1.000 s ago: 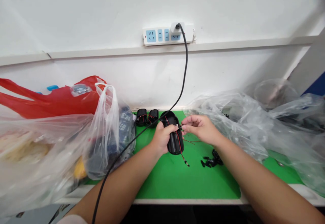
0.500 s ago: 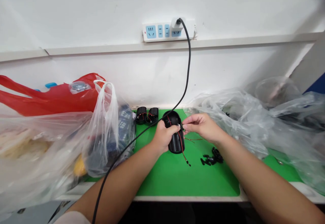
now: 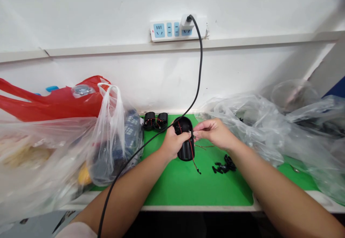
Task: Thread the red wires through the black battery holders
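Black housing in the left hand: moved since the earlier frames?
Yes, the black housing tilted: its top swung right, away from the two black holders on the green mat.

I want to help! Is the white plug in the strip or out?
In: the white plug sits in the power strip, its black cord running down from it.

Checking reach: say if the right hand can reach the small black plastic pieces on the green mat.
Likely yes: the right hand is near the small black plastic pieces, with no bag or cable between.
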### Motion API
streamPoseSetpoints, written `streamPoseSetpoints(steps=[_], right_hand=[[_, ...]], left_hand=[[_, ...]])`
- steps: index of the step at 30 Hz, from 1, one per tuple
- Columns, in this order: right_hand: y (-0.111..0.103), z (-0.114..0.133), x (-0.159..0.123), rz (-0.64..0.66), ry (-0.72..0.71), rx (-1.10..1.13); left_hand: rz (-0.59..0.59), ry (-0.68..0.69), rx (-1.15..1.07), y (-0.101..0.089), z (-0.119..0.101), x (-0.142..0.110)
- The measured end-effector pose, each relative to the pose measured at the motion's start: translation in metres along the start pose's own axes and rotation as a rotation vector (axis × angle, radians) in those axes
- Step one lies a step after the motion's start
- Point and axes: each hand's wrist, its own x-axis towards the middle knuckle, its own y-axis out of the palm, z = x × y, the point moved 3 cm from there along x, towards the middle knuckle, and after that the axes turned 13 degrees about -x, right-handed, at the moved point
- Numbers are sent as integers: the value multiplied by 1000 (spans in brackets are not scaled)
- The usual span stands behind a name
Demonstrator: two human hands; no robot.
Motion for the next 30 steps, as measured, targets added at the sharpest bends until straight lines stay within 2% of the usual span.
streamPoseSetpoints(steps=[5,8,11,15,24,30], right_hand=[[2,-5,2,-36,26,43],[8,-5,1,-30,16,26],[19,3,-3,-35,-126,-226],[32,10,-8,-182,-269,-544],[45,5,-12,-220,-334,-610],[50,7,-18,-306,-315,-830]], left_hand=[[41,9,5,1,-2,1],[-17,22,50,-2,-3,3],[-64,70,70,-6,-3,7],[-90,158,84,-9,-3,10],[-79,189,81,-8,-6,9],[-71,211,163,-9,-5,7]])
